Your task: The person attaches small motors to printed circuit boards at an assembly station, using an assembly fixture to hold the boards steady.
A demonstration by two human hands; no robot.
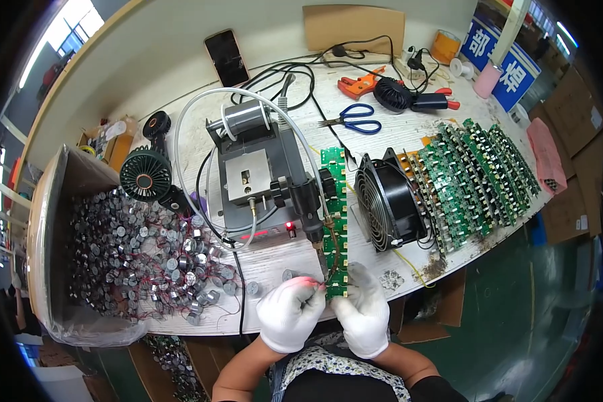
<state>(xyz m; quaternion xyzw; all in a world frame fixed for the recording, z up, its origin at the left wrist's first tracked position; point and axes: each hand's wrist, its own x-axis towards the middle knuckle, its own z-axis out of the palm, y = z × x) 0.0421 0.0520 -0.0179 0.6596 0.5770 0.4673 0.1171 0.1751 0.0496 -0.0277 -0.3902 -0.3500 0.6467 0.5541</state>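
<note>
A long green circuit board strip (335, 231) runs away from me under the soldering machine (248, 174). The soldering iron (320, 254) points down, its tip at the near part of the strip. My white-gloved right hand (363, 311) grips the right edge of the strip's near end, thumb and fingers closed. Just left of the iron tip, my white-gloved left hand (291, 313) pinches something too small to make out; its fingertips look reddish. A small round metal motor (290, 275) lies behind the left hand, and another motor (253, 288) sits farther left.
A box (53, 268) spills many wired motors at left. A black fan (388, 201) stands right of the strip, beside rows of circuit boards (469, 181). Blue-handled scissors (355, 120), orange wire strippers (360, 84), a handheld fan (145, 174) and a phone (226, 57) are farther back.
</note>
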